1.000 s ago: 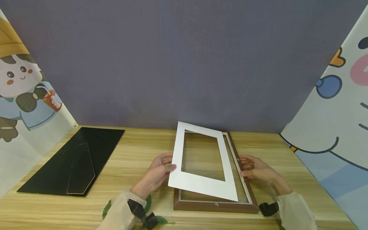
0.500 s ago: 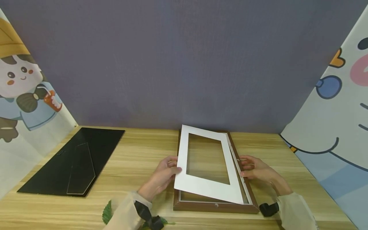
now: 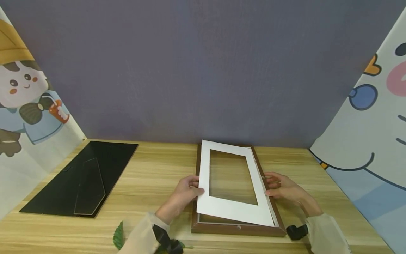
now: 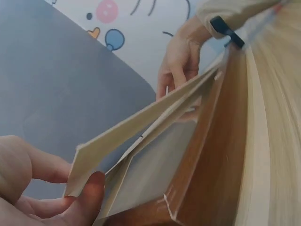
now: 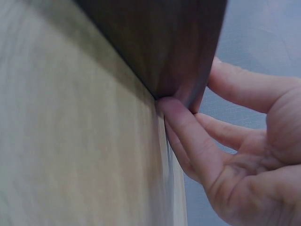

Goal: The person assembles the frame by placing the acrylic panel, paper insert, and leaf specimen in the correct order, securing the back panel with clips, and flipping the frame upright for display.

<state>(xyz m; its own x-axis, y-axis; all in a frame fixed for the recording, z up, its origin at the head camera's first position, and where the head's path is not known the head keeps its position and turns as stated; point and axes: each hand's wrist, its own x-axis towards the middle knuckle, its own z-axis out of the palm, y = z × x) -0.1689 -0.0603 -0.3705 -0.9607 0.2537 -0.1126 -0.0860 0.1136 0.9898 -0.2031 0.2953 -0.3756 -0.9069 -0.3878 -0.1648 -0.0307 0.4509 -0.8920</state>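
Rightward and slightly lower, the white mat board (image 3: 234,211) had shifted since the earlier frames, and the left hand (image 3: 184,192) had gone with it, while the right hand (image 3: 287,188) had kept its place. From the head, the mat looked nearly flat over the brown picture frame (image 3: 222,228); the left wrist view showed it tilted, its left side lifted clear of the frame and its far side down near the frame's right side. Only the right wrist view showed a fingertip low on the frame's outer wall, where it met the surface (image 3: 158,162).

The mat lay between the two hands, above the frame, slightly askew to it. The left hand pinched the mat's left edge, thumb on top and fingers beneath. The right hand held the frame's right side, fingers curled against the outer wall and thumb at the upper edge.

Well to the left, a black backing board (image 3: 57,187) lay on the surface, and a green leaf (image 3: 118,235) lay near the left sleeve (image 3: 141,234).
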